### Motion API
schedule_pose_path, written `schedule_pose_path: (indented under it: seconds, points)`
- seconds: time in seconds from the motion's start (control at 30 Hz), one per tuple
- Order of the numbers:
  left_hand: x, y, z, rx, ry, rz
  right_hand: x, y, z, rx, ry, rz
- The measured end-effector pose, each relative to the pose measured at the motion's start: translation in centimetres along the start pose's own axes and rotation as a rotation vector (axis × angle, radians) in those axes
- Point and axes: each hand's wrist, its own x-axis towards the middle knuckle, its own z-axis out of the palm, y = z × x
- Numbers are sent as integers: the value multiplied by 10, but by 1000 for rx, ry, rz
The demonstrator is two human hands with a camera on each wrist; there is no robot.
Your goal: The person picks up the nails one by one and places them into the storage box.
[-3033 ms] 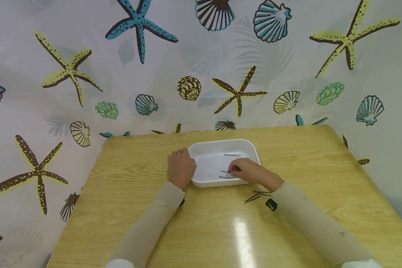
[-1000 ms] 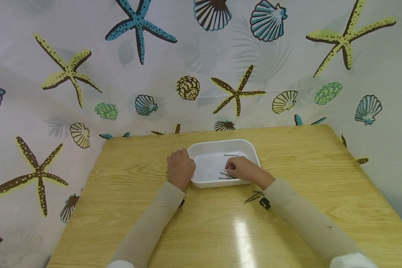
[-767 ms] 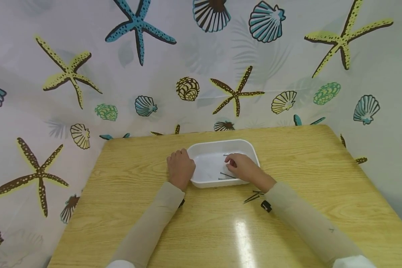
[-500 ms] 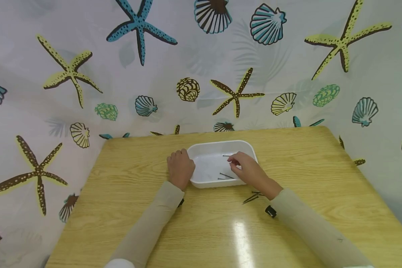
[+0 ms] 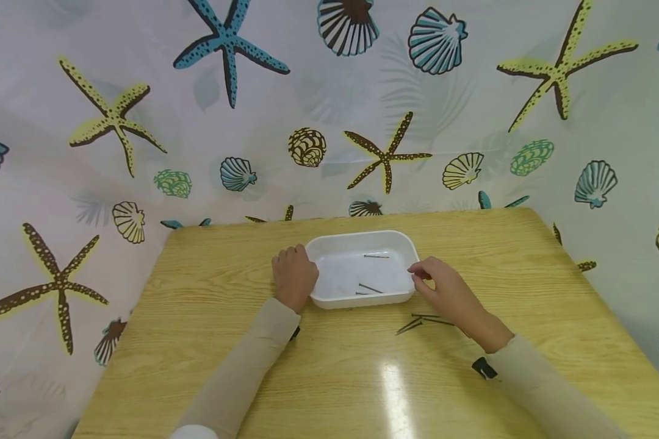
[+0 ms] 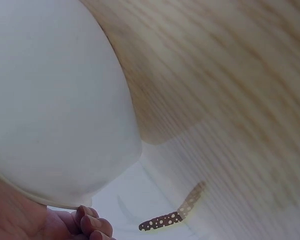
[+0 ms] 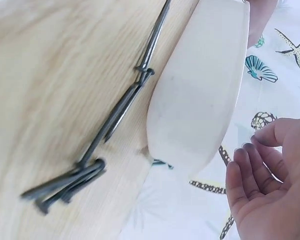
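My left hand (image 5: 293, 277) grips the left end of a white plastic tray (image 5: 357, 302); in the left wrist view its fingers curl at the rim. Inside the tray, one nail (image 5: 376, 256) lies toward the back wall, and two more sit near the front wall, the upper nail (image 5: 370, 288) slanting. My right hand (image 5: 450, 292) is just off the tray's right end, thumb and fingers loosely bent with nothing between them, as the right wrist view (image 7: 270, 180) also shows. Below it, several loose dark nails (image 5: 409, 328) lie crossed on the table.
The wooden table (image 5: 225, 262) reaches back to a hanging cloth (image 5: 318, 79) printed with starfish and shells. Black straps show at both wrists, one strap (image 5: 484, 368) under the right sleeve.
My right hand let go of a nail near the tray's front wall, then lifted and moved right, out past the tray's end. My left hand stays at the rim.
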Motion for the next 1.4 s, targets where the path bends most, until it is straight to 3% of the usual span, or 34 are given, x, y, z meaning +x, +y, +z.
schedule_pose_path:
  seconds: [0.4, 0.77, 1.03, 1.4]
  points:
    - [1, -4, 8, -1, -18, -3, -43, 26, -14, -31, 14, 75]
    - [3, -6, 10, 6, -23, -9, -65, 48, -18, -46, -26, 133]
    - [4, -5, 8, 4, -24, 0, -75, 53, -21, -42, -69, 168]
    - [6, -7, 7, 4, -39, 0, -74, 47, -21, -19, -192, 240]
